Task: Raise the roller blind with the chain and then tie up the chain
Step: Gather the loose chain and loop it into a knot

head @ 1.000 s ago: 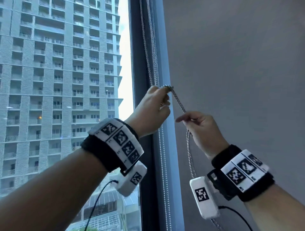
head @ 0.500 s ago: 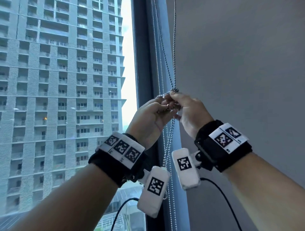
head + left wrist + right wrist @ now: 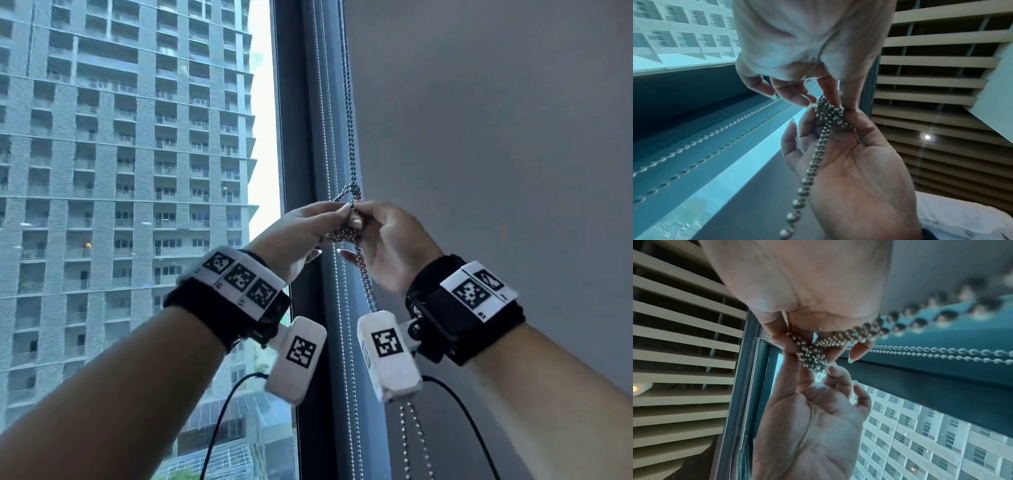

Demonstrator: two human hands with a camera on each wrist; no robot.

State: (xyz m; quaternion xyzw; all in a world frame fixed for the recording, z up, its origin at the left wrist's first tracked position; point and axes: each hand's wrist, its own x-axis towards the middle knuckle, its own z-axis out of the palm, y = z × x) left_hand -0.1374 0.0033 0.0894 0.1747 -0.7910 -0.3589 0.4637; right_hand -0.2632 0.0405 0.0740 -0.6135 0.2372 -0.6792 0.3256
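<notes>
The metal bead chain (image 3: pixel 351 147) hangs beside the dark window frame and is bunched into a looped knot (image 3: pixel 344 234) between my two hands. My left hand (image 3: pixel 345 209) pinches the knot from the left with thumb and forefinger. My right hand (image 3: pixel 358 221) pinches it from the right, and the chain's lower part (image 3: pixel 365 284) runs down past its palm. In the left wrist view the knot (image 3: pixel 830 113) sits where both hands' fingertips meet, with the chain (image 3: pixel 812 162) lying across the right palm (image 3: pixel 855 170). The right wrist view shows the same knot (image 3: pixel 813 356) above the left hand (image 3: pixel 812 415).
A second pair of thin bead chains (image 3: pixel 337 325) hangs along the window frame (image 3: pixel 298 137) just behind my hands. Glass with a tower block (image 3: pixel 120 171) outside fills the left. A flat grey surface (image 3: pixel 496 137) fills the right. Slatted ceiling (image 3: pixel 931 81) overhead.
One second ago the right hand held the chain lower and apart from the left. It has risen to meet the left hand, and the chain is now bunched into a knot between them.
</notes>
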